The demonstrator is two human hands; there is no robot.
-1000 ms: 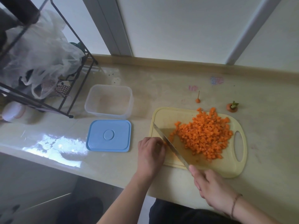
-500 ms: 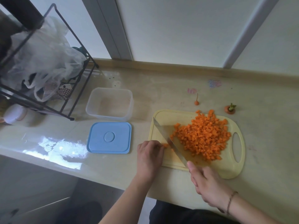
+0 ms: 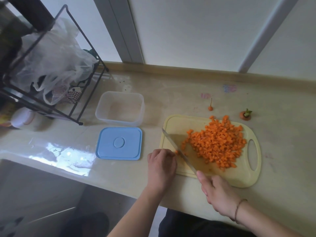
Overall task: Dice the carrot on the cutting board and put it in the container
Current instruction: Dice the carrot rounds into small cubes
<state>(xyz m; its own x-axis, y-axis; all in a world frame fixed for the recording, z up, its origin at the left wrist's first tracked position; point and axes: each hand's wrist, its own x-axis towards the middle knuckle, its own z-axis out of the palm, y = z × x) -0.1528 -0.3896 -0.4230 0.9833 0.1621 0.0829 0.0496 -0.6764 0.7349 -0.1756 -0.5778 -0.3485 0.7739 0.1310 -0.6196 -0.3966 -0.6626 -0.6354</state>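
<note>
Black wire rack (image 3: 51,69) with plastic bags (image 3: 56,65) stands far to the left of the cutting board (image 3: 239,178), well clear of your work. Nearer the board, still to its left, the clear container (image 3: 102,113) sits open and empty on the counter (image 3: 282,134), with its blue lid (image 3: 119,143) lying flat just in front of it, likely set aside so you can fill the container without a pause.

At the board's left edge your left hand (image 3: 161,165) has its fingers curled down on the last small bit of carrot (image 3: 176,152), knuckles toward the knife (image 3: 177,151), which keeps your fingertips behind the blade. The blade runs diagonally across the board's left half, tip away from you, edge down beside that bit.

At the board's near edge your right hand (image 3: 217,192) is clamped round the knife handle. The diced carrot (image 3: 217,144) is heaped on the board's right half, pushed away from the cutting spot. Behind the board lie the root tip (image 3: 210,107) and the leafy top (image 3: 245,115), trimmed scraps kept off it.

You look nearly done dicing; nothing is in the container yet.
</note>
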